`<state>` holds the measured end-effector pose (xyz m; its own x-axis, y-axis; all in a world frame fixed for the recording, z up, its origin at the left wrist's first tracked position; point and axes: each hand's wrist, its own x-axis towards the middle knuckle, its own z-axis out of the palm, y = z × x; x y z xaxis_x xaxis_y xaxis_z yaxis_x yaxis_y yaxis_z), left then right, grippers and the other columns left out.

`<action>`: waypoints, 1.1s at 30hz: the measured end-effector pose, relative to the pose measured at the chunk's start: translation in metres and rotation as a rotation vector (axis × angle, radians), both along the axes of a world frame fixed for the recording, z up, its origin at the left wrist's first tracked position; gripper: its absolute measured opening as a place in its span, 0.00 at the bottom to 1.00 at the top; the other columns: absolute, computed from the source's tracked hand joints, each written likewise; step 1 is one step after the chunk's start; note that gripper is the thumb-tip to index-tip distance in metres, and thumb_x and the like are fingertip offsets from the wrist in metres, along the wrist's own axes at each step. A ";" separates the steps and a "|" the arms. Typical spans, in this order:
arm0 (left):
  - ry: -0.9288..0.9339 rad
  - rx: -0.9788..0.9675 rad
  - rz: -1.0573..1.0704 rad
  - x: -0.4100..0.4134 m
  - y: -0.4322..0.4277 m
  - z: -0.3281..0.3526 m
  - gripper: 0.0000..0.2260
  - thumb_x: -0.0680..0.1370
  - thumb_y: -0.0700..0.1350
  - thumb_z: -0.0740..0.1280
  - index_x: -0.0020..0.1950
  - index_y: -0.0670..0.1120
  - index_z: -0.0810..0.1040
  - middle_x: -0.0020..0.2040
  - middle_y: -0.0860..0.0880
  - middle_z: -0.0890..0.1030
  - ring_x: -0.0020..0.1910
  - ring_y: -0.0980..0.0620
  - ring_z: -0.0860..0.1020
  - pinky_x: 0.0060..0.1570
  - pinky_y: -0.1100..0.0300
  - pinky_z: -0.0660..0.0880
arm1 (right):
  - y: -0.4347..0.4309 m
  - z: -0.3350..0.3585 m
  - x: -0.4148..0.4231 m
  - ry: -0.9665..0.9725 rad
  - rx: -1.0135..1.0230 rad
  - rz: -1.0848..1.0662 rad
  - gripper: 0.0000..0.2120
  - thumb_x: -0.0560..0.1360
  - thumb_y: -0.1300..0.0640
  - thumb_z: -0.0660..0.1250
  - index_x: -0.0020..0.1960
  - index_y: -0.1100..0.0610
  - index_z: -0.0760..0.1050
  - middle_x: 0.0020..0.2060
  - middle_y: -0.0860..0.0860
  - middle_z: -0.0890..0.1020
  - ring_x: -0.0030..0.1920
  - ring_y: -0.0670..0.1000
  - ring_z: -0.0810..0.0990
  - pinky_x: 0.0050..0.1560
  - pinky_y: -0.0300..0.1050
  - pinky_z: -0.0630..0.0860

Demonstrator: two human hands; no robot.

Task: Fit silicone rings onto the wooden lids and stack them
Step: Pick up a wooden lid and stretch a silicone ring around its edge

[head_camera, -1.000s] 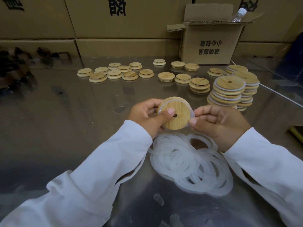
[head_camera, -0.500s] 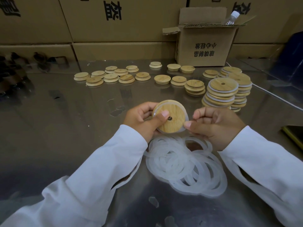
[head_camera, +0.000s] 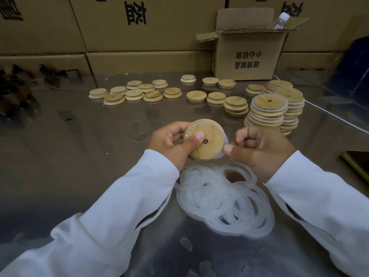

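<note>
Holding: the left hand point(head_camera: 169, 142) has the lid point(head_camera: 209, 145) up above the desk point(head_camera: 79, 146), between both hands and over the ring pile point(head_camera: 225, 206).
Left grip: the fingers curl behind the lid, and the thumb presses on its face near the hole.
Right grip: the right hand point(head_camera: 259, 150) pinches the ring point(head_camera: 225, 139) with thumb and finger at the lid's lower right edge. Its other fingers are curled in.
Change: a second ago the pinch sat higher on the right edge. Now it is lower, and white shows round the top, right and bottom of the lid.
Meaning: I think the ring is almost on, with just the right bit left to tuck in.
Lid facing: the flat face tips up toward the person, with the hole in the middle. It is round, so no side is longer.
Next spot: the stack point(head_camera: 267, 112) of ringed lids stands further back on the right.
Left to do: bare lids point(head_camera: 135, 92) lie in rows at the back.
</note>
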<state>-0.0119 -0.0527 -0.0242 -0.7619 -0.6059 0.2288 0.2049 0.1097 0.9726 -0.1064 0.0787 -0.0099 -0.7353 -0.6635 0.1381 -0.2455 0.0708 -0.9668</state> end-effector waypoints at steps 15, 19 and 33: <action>0.049 0.237 -0.061 0.000 -0.004 -0.008 0.03 0.73 0.36 0.66 0.44 0.42 0.78 0.34 0.49 0.83 0.35 0.53 0.82 0.34 0.59 0.80 | 0.001 0.000 -0.003 -0.371 -0.160 0.079 0.11 0.61 0.66 0.71 0.39 0.56 0.74 0.31 0.49 0.83 0.36 0.48 0.81 0.42 0.45 0.79; 0.040 0.168 -0.047 -0.001 0.002 -0.008 0.03 0.72 0.38 0.67 0.44 0.43 0.78 0.38 0.45 0.83 0.38 0.49 0.82 0.40 0.53 0.81 | -0.001 -0.005 -0.003 -0.289 -0.165 0.043 0.12 0.65 0.71 0.70 0.38 0.56 0.74 0.28 0.48 0.81 0.33 0.48 0.79 0.42 0.45 0.77; 0.043 0.064 0.019 -0.002 0.006 -0.008 0.03 0.72 0.38 0.69 0.42 0.45 0.78 0.40 0.45 0.82 0.41 0.45 0.81 0.45 0.47 0.80 | -0.001 -0.009 0.002 -0.100 -0.133 -0.021 0.12 0.66 0.70 0.71 0.38 0.55 0.74 0.27 0.47 0.81 0.31 0.44 0.79 0.39 0.37 0.78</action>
